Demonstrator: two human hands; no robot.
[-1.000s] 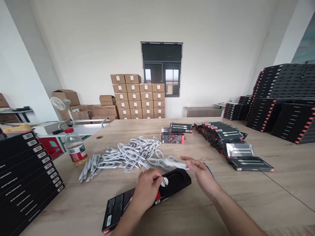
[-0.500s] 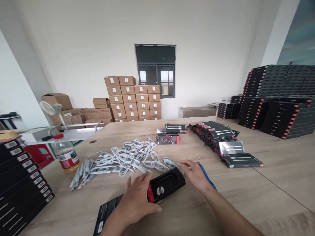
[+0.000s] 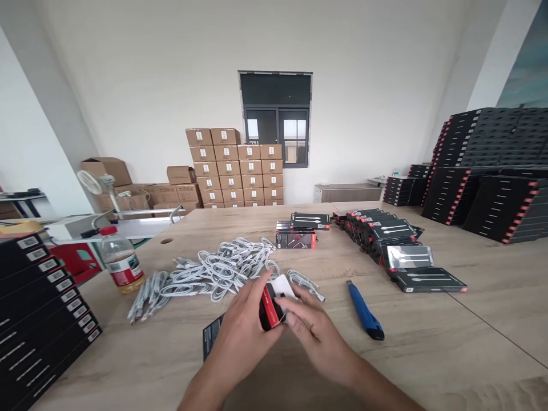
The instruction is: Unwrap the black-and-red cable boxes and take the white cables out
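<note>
My left hand (image 3: 237, 331) grips a black tray with a red edge (image 3: 270, 308) above the table. My right hand (image 3: 312, 337) presses its fingers against a white piece (image 3: 285, 287) on that tray, and the fingers hide much of it. Below the hands lies a black product box (image 3: 213, 334), mostly covered by them. A tangled pile of white cables (image 3: 218, 268) sits just beyond my fingers. A blue utility knife (image 3: 365, 318) lies to the right of my right hand, not touching it.
The wooden table (image 3: 411, 337) holds rows of black boxes at right, a black stack (image 3: 43, 319) at left, and a plastic bottle (image 3: 121, 264). Black box stacks (image 3: 483, 171) and cardboard cartons (image 3: 231, 168) stand beyond the table.
Both hands have come together and lifted the black tray off the box. The white piece now lies against the tray. The blue knife, earlier mostly behind my right hand, now shows fully.
</note>
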